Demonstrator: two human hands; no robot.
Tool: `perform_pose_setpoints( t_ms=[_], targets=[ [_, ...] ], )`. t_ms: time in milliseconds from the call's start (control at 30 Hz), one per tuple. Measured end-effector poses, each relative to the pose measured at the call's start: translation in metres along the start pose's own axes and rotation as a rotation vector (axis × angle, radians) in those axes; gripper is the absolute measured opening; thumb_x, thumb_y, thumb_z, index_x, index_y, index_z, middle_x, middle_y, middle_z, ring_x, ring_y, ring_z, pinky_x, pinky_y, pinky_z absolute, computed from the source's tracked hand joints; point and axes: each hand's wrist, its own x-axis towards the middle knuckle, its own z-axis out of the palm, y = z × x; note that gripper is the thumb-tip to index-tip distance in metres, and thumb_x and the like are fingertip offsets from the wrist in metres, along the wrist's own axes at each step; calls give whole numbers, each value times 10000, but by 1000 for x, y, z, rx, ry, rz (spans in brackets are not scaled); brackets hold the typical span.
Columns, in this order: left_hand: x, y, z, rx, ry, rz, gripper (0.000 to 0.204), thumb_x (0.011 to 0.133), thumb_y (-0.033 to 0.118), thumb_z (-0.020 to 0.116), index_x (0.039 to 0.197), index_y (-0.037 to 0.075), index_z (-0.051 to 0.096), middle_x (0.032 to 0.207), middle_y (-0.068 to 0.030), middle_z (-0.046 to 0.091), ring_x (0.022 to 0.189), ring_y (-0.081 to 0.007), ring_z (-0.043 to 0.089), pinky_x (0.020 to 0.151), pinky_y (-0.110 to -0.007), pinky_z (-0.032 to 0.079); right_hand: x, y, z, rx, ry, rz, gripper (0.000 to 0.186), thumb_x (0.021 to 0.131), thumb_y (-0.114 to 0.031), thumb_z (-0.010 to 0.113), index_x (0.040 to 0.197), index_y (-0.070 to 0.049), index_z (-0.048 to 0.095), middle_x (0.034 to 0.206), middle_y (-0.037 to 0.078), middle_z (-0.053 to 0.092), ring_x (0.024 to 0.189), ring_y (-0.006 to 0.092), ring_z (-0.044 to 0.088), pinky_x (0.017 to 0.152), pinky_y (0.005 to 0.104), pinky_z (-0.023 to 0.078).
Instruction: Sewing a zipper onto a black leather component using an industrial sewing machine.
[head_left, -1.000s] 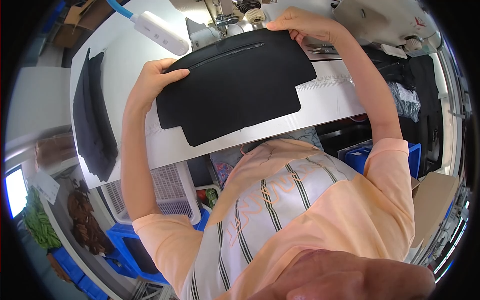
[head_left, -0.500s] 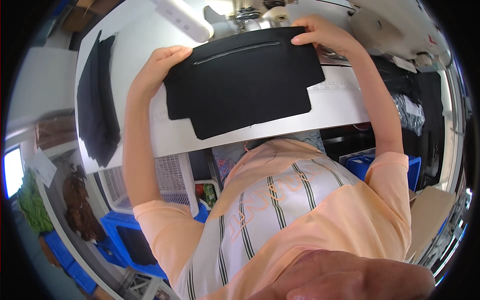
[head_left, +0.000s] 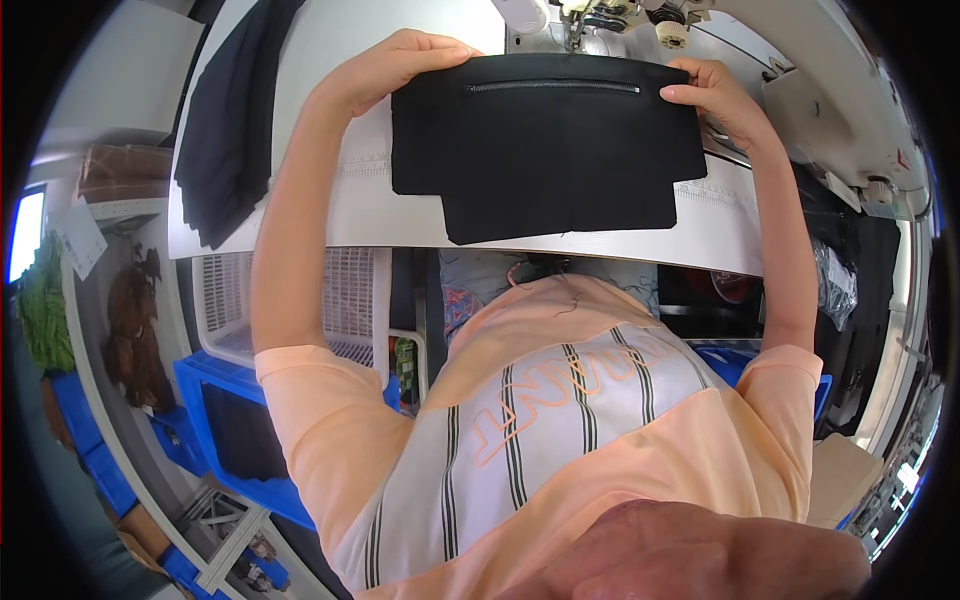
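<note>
A black fabric panel (head_left: 555, 155) with notched lower corners is spread between my hands over the white table. Along its upper part runs a zipper (head_left: 555, 87), which looks closed. My left hand (head_left: 415, 57) pinches the upper left edge, thumb on top. At the upper right corner, my right hand (head_left: 715, 97) grips the cloth with the thumb on its face and the other fingers partly behind it. Just beyond the panel's far edge is the needle area of a sewing machine (head_left: 575, 35).
A stack of black fabric pieces (head_left: 230, 120) lies at the left of the white table (head_left: 355, 215). Below the table edge stand a white plastic basket (head_left: 350, 300) and a blue crate (head_left: 195, 385). The machine's body (head_left: 830, 120) occupies the far right.
In the picture, the panel and both hands sit farther right, and the panel is now level instead of tilted. The surroundings have shifted too, so the view has turned. Both hands keep their grip.
</note>
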Motion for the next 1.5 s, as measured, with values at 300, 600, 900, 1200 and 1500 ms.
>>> perform_pose_setpoints(
  t_ms=[300,600,900,1200,1500],
  targets=[
    [-47,55,36,742,13,170,452,858,434,659,869,-17,680,732,-147,647,714,-274,638,651,-379,493,-28,-18,42,236,197,-111,171,920,-101,638,1052,7,629,973,26,644,888,82,596,810,231,454],
    [-340,44,75,53,789,-228,252,898,133,650,1088,-30,675,920,-24,706,783,-61,621,703,-233,484,-39,11,45,53,367,-364,307,990,-174,546,1232,7,604,1162,103,675,824,55,617,759,191,451],
    [-628,-134,217,-295,1074,-1049,152,818,127,740,771,9,658,684,63,570,636,-36,497,569,-259,385,-24,26,47,-21,325,-335,305,981,-164,561,1237,-3,607,1169,86,674,862,77,622,797,206,453],
    [-581,-168,160,381,1328,-960,289,818,114,724,1089,20,689,951,-108,707,829,-159,654,689,-289,481,-90,89,-29,-733,482,-383,307,966,-173,579,1236,-33,624,1307,134,594,1182,292,560,1021,374,402],
    [-213,-56,-29,655,1198,166,181,833,184,708,937,39,677,1009,-101,686,940,-284,630,849,-373,481,-32,116,-77,-1392,723,-219,350,980,-108,436,1313,-87,544,1290,123,595,1175,326,553,969,408,450]
  ],
)
